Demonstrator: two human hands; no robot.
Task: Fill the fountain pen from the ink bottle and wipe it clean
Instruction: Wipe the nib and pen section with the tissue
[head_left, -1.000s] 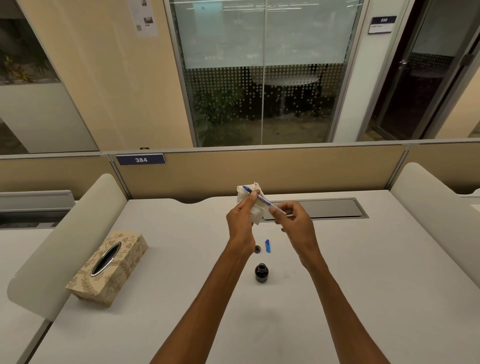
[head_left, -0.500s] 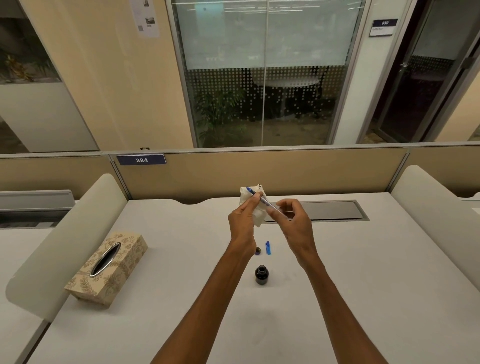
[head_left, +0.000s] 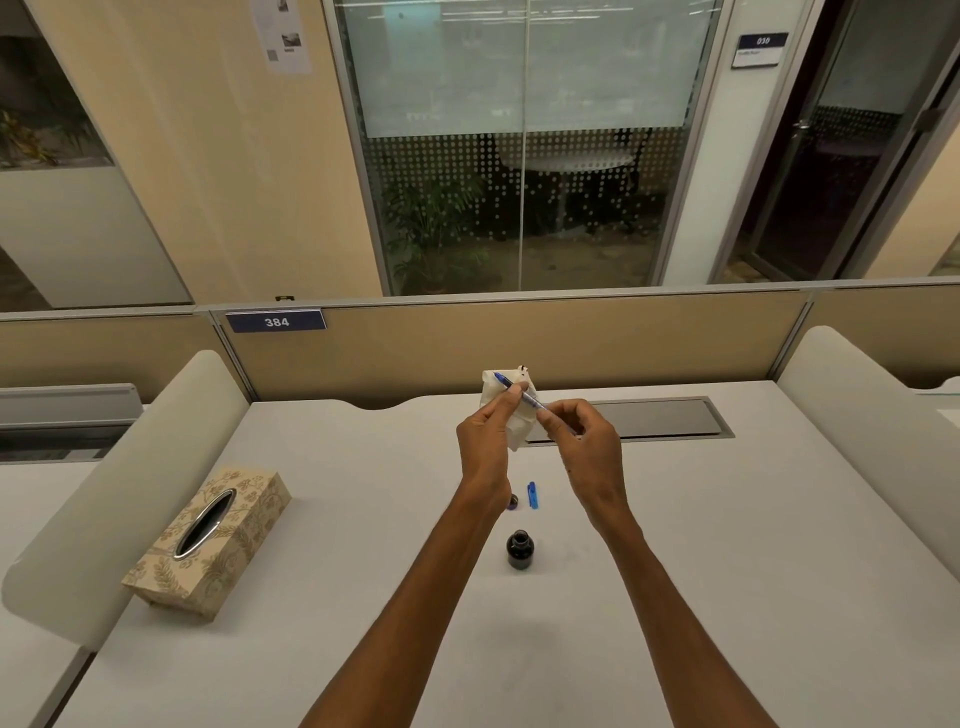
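Above the middle of the white desk I hold a slim blue fountain pen (head_left: 525, 394), tilted with its tip up and to the left. My right hand (head_left: 584, 441) pinches its lower end. My left hand (head_left: 487, 439) presses a crumpled white tissue (head_left: 506, 402) around the pen's upper part. On the desk below my hands stands the small open dark ink bottle (head_left: 519, 550). A blue pen cap (head_left: 532, 494) lies just beyond it, next to a small dark bottle lid (head_left: 513, 502) half hidden by my left wrist.
A patterned tissue box (head_left: 210, 540) sits on the desk at the left. Curved white dividers (head_left: 119, 467) flank the desk on both sides. A grey cable tray lid (head_left: 654, 418) lies at the back, in front of a tan partition.
Both hands have drifted slightly closer together, and the pen has slid a little further into the tissue. Bottle, cap and lid have stayed put.
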